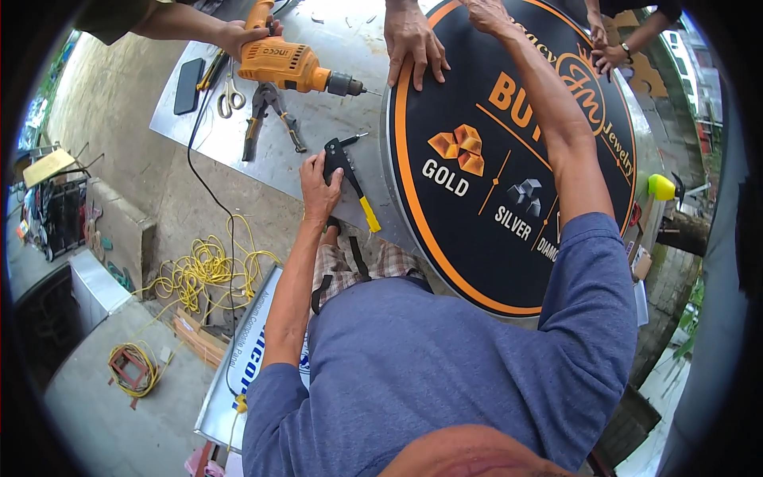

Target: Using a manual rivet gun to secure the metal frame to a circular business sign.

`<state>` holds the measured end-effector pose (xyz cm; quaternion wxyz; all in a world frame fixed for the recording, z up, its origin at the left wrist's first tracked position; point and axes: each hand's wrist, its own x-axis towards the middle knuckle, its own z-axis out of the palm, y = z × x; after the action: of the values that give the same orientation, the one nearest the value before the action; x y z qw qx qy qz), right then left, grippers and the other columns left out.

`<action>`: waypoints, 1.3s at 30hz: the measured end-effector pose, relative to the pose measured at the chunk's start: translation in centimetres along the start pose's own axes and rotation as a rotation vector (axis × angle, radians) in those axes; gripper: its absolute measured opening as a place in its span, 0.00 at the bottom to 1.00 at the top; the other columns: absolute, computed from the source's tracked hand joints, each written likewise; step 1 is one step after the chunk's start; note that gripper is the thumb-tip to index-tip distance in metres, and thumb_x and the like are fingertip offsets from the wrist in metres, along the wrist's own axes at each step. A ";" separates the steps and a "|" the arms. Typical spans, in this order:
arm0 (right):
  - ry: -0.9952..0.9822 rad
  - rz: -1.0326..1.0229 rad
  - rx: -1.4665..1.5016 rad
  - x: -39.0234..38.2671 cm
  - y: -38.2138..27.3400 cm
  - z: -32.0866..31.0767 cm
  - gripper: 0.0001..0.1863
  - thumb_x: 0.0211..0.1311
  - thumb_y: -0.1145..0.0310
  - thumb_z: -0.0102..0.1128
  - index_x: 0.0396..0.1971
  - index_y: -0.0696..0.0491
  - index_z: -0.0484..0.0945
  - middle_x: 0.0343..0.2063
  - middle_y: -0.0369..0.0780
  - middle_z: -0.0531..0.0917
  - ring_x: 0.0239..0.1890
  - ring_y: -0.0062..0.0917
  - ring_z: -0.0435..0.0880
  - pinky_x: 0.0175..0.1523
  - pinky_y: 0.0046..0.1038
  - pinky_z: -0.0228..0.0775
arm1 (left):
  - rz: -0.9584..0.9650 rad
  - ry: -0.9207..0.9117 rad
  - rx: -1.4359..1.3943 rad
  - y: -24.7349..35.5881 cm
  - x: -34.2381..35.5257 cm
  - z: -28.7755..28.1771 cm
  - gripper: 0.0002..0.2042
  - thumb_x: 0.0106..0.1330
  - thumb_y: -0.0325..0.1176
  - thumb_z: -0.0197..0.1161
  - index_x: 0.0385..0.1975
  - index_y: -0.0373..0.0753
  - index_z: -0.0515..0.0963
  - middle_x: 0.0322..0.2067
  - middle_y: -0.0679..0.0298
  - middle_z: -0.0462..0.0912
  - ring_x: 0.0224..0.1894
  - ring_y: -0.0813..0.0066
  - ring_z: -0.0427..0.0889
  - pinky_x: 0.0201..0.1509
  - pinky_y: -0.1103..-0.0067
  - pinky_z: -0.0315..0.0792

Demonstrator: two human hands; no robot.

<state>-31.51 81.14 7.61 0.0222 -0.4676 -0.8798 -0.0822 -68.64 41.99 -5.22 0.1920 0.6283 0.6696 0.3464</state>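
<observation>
A large oval sign point(445, 230), black with an orange border and a silver-grey side, lies on a metal-topped table. On its left, my left hand point(320, 189) is closed around a hand riveter point(354, 179) with a black body and a yellow-ended handle. My right arm stretches across the sign. At the top of the view, my right hand point(486, 14) touches its far part, the fingers partly cut off. Another person's hand point(242, 37) holds an orange power drill point(280, 63), its bit pointing at the sign's side; that person's other hand point(415, 48) rests on the sign's edge.
Tin snips point(266, 119), scissors point(230, 98) and a black phone point(188, 86) lie on the metal table point(171, 119). A third person's hands point(608, 52) are over the sign's far right. Tangled yellow cord point(199, 270) and a framed panel point(238, 381) are lower left.
</observation>
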 end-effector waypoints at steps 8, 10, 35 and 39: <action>-0.107 -0.113 0.005 0.7 3.1 0.6 0.31 0.57 0.70 0.57 0.65 0.46 0.70 0.65 0.39 0.74 0.63 0.43 0.73 0.68 0.48 0.61 | 0.019 -0.029 0.065 0.2 0.6 0.0 0.29 0.58 0.37 0.69 0.59 0.32 0.73 0.51 0.51 0.74 0.54 0.51 0.71 0.61 0.65 0.67; -0.060 -0.118 0.009 0.8 4.4 1.5 0.30 0.57 0.70 0.57 0.63 0.46 0.72 0.63 0.40 0.76 0.62 0.42 0.75 0.66 0.48 0.63 | 0.027 -0.060 0.105 0.8 0.4 -0.2 0.29 0.58 0.37 0.70 0.59 0.32 0.72 0.53 0.51 0.73 0.55 0.51 0.71 0.61 0.64 0.66; -0.038 -0.189 0.004 2.2 7.6 4.8 0.19 0.74 0.65 0.42 0.58 0.53 0.75 0.60 0.44 0.78 0.62 0.42 0.75 0.65 0.46 0.64 | 0.672 -0.193 -1.395 31.5 -2.6 -23.0 0.10 0.74 0.32 0.51 0.43 0.55 0.79 0.24 0.58 0.82 0.12 0.76 0.60 0.17 0.80 0.49; 0.022 -0.170 0.054 2.1 7.4 5.0 0.19 0.73 0.66 0.43 0.57 0.52 0.76 0.59 0.45 0.79 0.62 0.41 0.75 0.66 0.43 0.65 | 0.706 0.120 -1.330 33.0 -3.4 -21.6 0.16 0.72 0.41 0.58 0.27 0.34 0.81 0.23 0.49 0.80 0.13 0.78 0.66 0.16 0.81 0.50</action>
<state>-26.44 87.76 3.81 0.0375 -0.3896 -0.9179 -0.0653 -59.77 32.91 32.25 0.3716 0.5370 0.0876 0.7523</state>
